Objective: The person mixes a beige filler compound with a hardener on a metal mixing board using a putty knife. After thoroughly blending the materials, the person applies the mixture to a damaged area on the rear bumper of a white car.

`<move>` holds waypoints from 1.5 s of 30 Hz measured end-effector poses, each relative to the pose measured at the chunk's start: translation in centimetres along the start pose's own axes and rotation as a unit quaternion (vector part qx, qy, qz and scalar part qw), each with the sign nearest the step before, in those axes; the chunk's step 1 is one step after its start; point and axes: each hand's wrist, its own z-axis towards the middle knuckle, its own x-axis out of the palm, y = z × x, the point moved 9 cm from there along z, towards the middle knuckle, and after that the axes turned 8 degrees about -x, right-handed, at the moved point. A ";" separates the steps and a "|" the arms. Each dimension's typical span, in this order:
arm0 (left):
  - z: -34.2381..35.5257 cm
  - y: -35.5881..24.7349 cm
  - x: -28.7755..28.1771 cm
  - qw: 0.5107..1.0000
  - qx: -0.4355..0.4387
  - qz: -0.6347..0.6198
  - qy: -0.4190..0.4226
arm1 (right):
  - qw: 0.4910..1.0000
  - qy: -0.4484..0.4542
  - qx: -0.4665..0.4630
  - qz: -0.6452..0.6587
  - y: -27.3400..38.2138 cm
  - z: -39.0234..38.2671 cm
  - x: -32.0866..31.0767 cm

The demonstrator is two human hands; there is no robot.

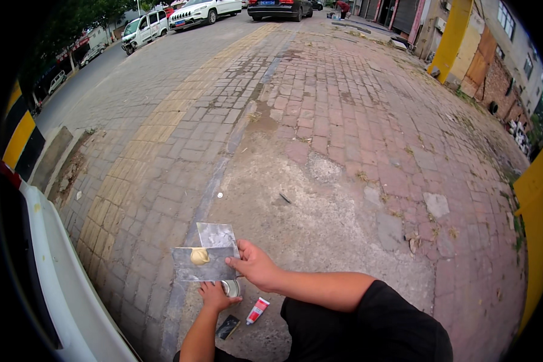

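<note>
My right hand (252, 266) grips two thin, smudged grey plates, the rear one (215, 231) sticking up behind the front one (188, 270). A cream lump of paste (199, 257) sits on the front plate. Below them my left hand (216, 295) holds a round metal can (230, 288), partly hidden by fingers and plate. Near that hand on the concrete lie a red and white squeeze tube (257, 310) and a small dark flat rectangle (228, 327).
A pale vehicle panel (69, 289) runs close on my left. Yellow posts (534, 205) stand at right. Brick paving (350, 102) stretches ahead toward parked cars (202, 13) and a distant person in red (342, 8). A dark scrap (285, 198) lies ahead.
</note>
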 end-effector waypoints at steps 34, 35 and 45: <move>0.7 -1.2 0.8 0.990 -0.045 -0.104 -0.084 | 1.000 -0.001 -0.004 -0.012 -2.0 1.0 -0.1; 0.8 -1.5 -0.1 0.985 -0.037 -0.129 -0.107 | 1.000 0.001 -0.004 -0.015 -2.0 1.1 -0.2; 0.5 -2.3 1.9 0.981 0.027 -0.068 -0.179 | 1.000 -0.003 0.013 -0.026 -1.9 1.0 0.2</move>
